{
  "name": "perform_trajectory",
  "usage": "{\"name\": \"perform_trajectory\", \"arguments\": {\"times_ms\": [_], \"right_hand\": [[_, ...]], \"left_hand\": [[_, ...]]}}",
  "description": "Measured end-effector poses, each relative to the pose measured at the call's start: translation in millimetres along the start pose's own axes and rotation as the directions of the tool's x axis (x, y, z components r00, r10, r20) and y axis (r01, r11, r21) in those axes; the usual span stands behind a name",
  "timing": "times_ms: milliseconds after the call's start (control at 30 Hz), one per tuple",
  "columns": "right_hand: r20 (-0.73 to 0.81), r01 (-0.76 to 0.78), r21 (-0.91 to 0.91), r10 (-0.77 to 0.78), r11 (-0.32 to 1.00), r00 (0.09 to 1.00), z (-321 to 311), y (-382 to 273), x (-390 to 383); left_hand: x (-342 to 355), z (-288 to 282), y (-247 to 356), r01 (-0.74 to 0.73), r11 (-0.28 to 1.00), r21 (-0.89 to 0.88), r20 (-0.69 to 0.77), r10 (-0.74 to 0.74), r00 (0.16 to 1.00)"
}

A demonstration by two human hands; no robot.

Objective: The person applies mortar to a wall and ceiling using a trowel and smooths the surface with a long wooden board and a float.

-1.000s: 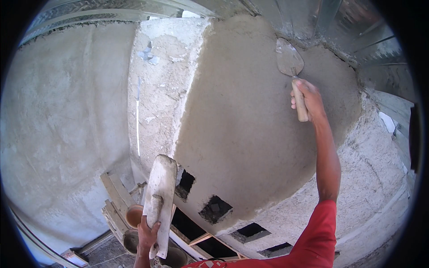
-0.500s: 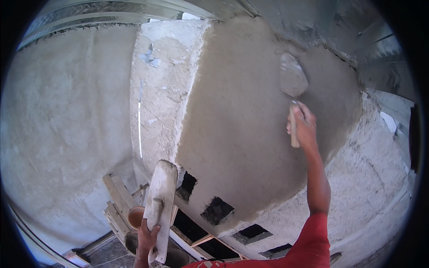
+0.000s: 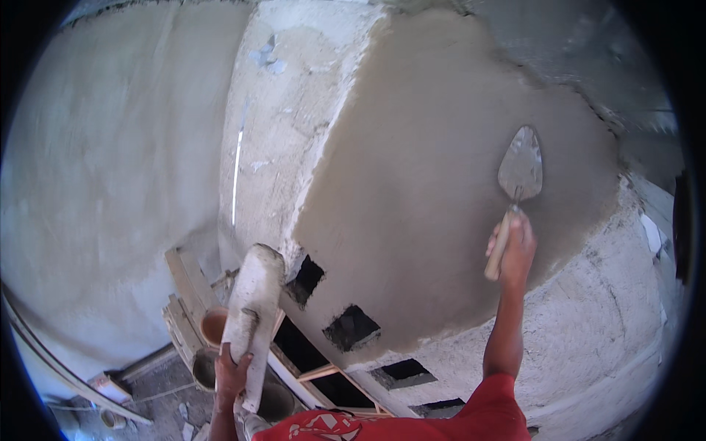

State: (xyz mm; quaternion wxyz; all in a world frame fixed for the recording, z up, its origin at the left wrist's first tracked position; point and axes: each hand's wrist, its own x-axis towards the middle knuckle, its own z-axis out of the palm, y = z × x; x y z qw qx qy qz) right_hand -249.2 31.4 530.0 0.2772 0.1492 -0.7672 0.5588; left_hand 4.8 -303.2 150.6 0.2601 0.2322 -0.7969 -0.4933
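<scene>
My right hand (image 3: 519,248) is closed around the wooden handle of a pointed trowel (image 3: 521,165). Its metal blade, smeared with grey, lies against or just off the wet plaster (image 3: 426,162) on the wall; I cannot tell whether it touches. At the lower left, my left hand (image 3: 232,373) grips the lower part of a long plastering float (image 3: 254,301), caked with pale mortar. The float's handle faces up, with the fingers at the board's left edge below it. No mortar heap shows on the float.
Square dark holes (image 3: 351,328) run along the plaster's lower edge. Rough pale wall (image 3: 581,323) borders it at right, an unplastered strip (image 3: 276,110) at left. Wooden planks (image 3: 193,283), an orange-brown bucket (image 3: 214,325) and a darker bucket (image 3: 204,366) stand below left.
The trowel has come down the wall and swung more upright relative to the view, my right arm bending with it. The float has shifted slightly left and tilted. The whole view has shifted too.
</scene>
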Motion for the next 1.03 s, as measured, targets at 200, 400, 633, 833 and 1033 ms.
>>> {"name": "perform_trajectory", "arguments": {"times_ms": [200,400,633,833,1033], "right_hand": [[0.558,-0.351,-0.124,0.358,0.928,0.749,75,102,-125],[0.939,0.146,-0.273,0.231,0.951,0.254,142,263,-309],[0.853,0.349,-0.349,0.449,0.87,-0.265,219,393,-457],[0.888,0.519,-0.145,0.342,0.842,-0.307,316,472,-562],[0.889,0.557,-0.027,0.275,0.83,-0.366,453,549,-663]], "left_hand": [[-35,-16,-126,0.355,0.919,0.173,-0.076,-0.347,0.935],[-144,-59,-191,0.64,0.755,0.145,-0.251,-0.598,0.762],[-293,-75,-243,0.861,0.496,0.112,-0.426,-0.759,0.493],[-381,-64,-276,0.958,0.287,0.027,-0.519,-0.815,0.258],[-441,-45,-323,0.997,0.08,0.02,-0.507,-0.858,0.079]]}}
